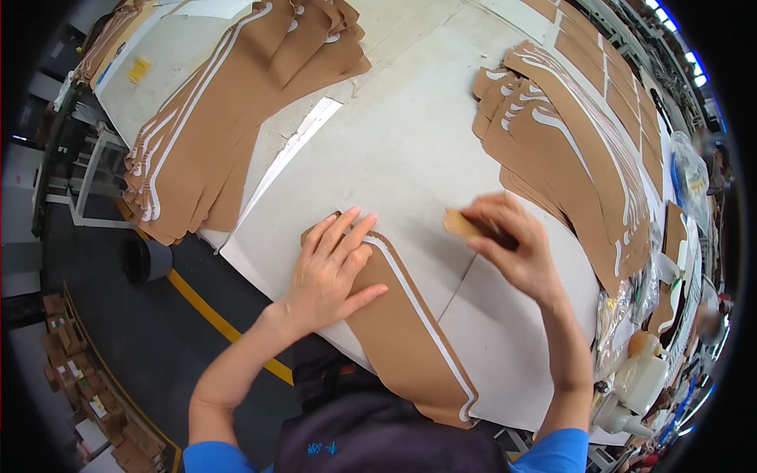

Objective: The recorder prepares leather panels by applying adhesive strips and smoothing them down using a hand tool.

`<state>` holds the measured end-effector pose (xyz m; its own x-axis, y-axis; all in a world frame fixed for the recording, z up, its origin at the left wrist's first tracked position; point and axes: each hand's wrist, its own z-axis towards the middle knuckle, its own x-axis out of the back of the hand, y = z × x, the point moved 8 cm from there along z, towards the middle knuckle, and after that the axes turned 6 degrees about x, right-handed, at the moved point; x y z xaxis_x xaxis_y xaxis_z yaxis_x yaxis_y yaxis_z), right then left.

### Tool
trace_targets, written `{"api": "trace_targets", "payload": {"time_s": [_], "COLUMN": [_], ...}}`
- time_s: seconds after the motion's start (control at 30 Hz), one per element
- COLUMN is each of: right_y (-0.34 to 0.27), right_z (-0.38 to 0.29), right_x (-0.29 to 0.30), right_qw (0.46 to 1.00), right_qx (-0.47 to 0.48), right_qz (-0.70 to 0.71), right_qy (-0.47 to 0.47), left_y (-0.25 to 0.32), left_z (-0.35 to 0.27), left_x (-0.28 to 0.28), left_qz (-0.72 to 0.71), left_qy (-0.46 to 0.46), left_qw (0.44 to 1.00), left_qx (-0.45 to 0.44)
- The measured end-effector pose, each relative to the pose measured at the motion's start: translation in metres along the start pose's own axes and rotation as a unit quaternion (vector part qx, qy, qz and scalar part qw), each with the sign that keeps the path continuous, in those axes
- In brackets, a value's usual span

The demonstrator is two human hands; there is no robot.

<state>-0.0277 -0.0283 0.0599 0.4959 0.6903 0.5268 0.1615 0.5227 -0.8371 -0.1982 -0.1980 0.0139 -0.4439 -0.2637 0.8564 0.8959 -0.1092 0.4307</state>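
Note:
A long brown leather-like panel [395,331] with a white strip along its curved edge lies at the near edge of the pale table. Flat on its upper end, fingers spread, rests my left hand [334,272]. To the right of the panel, above the bare tabletop, my right hand [511,242] grips a small tan block [458,223] between thumb and fingers; what it is made of cannot be told. The hand hides part of the block.
Fanned stacks of similar brown panels lie on the pale table [408,148] at the left [201,136] and right [550,136]. A yellow object [139,71] sits far left. Plastic bags [615,319] and a whitish bottle [641,378] are at the right edge.

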Motion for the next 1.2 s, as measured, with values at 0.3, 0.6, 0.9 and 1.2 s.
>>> {"api": "trace_targets", "payload": {"time_s": [0.3,0.6,0.9,1.2], "right_y": [0.000,-0.007,-0.006,-0.002], "right_z": [-0.146,-0.231,-0.256,-0.289], "right_x": [0.008,0.013,0.004,0.020], "right_qw": [0.991,0.964,0.950,0.928], "right_qx": [-0.091,-0.136,-0.167,-0.223], "right_qz": [-0.027,0.014,-0.003,0.016], "right_qy": [0.098,0.227,0.262,0.298], "left_y": [0.013,0.023,0.013,-0.195], "left_z": [-0.004,0.000,0.061,0.042], "left_x": [0.004,0.035,-0.031,0.157], "left_qz": [0.104,0.042,0.007,-0.259], "left_qy": [0.044,0.048,-0.432,-0.045], "left_qw": [0.989,0.984,0.894,0.927], "left_qx": [-0.097,-0.163,-0.120,0.269]}}
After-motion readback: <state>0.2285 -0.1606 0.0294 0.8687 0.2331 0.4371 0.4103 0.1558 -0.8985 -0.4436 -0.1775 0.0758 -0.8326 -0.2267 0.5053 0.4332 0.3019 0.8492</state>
